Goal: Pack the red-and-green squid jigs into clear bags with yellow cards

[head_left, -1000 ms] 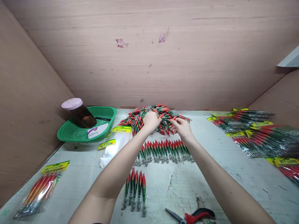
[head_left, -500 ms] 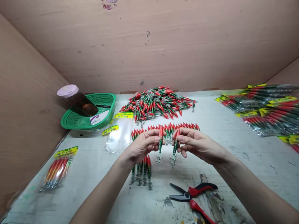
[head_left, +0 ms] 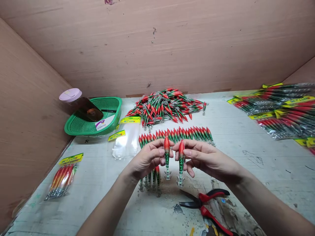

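At the far left of the bench I saw a sealed lure packet [head_left: 62,177] with a yellow header, and behind it a green basket [head_left: 94,118] with a pink-lidded jar [head_left: 78,105] leaning in it. Empty clear bags [head_left: 126,139] lay just right of the basket. My left hand [head_left: 146,159] was pinched shut on one red-and-green lure [head_left: 166,157], held upright with the red nose up and the hooks hanging down. Under that hand a short row of lures [head_left: 150,178] lay on the table. Just beside it, my right hand [head_left: 205,158] was clamped the same way on a second lure [head_left: 181,160], also upright; the two lures hung side by side, close but apart, above the worn white table [head_left: 258,164]. Behind both hands ran a long row of lures [head_left: 187,133], and beyond that a loose heap of lures [head_left: 166,106] near the back wall. Red-handled pliers [head_left: 205,203] lay open below my right hand. Stacked filled packets [head_left: 278,111] sat at the far right.
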{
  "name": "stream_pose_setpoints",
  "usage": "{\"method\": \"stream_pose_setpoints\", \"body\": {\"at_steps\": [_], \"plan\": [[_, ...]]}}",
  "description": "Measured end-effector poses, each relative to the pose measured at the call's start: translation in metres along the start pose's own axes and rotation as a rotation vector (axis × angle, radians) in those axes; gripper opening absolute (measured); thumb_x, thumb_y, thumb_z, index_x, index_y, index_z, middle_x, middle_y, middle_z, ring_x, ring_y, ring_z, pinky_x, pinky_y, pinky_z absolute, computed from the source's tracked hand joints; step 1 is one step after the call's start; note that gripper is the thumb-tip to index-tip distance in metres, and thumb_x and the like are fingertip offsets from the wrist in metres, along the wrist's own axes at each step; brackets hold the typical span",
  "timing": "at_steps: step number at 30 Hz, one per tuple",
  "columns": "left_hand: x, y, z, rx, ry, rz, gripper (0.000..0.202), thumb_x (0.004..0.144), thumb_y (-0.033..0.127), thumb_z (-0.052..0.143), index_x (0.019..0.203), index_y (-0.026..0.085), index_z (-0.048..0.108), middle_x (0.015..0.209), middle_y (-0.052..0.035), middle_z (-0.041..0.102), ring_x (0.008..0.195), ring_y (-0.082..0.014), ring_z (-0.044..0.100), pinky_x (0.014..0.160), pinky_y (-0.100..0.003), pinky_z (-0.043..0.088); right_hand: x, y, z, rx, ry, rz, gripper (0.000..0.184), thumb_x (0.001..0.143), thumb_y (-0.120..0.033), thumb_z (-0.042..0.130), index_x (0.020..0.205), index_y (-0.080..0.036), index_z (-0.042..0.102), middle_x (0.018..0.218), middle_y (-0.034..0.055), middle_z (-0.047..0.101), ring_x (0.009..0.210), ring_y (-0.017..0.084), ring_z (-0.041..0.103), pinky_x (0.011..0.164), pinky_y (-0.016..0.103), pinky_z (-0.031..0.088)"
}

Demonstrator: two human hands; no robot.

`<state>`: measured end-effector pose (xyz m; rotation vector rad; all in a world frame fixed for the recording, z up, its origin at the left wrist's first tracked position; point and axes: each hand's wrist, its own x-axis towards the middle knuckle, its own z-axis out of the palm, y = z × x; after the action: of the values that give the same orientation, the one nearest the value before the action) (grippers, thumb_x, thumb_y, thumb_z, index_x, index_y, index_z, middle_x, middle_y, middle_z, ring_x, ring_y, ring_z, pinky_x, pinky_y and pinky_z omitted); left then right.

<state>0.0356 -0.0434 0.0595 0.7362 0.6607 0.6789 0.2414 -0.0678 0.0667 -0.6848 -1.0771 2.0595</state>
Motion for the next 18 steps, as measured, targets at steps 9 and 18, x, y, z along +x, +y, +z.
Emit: {"method": "stream_pose_setpoints", "body": {"at_steps": [9, 18], "plan": [[-0.005, -0.014, -0.005, 0.408, 0.053, -0.066, 0.054, 0.073, 0.022, 0.063, 0.124, 0.024, 0.049, 0.069, 0.0060, 0.052, 0.050, -0.0068, 0.045, 0.048, -0.018, 0.033, 0.006, 0.026, -0.004, -0.285, 0.198, 0.155, 0.023, 0.084, -0.038, 0.063, 0.093, -0.018, 0.056, 0.068, -0.0035, 0.057, 0.050, 0.008, 0.056, 0.047, 0.021, 0.050], [-0.004, -0.048, 0.008, 1.470, 0.371, -0.265, 0.056, 0.078, 0.019, 0.049, 0.134, 0.019, 0.041, 0.069, -0.0001, 0.062, 0.069, -0.0212, 0.061, 0.060, -0.027, 0.036, 0.034, 0.093, -0.005, -0.592, 0.455, 0.337, 0.012, 0.082, -0.020, 0.057, 0.079, -0.021, 0.045, 0.042, -0.0081, 0.054, 0.033, 0.010, 0.053, 0.031, 0.016, 0.036]]}}
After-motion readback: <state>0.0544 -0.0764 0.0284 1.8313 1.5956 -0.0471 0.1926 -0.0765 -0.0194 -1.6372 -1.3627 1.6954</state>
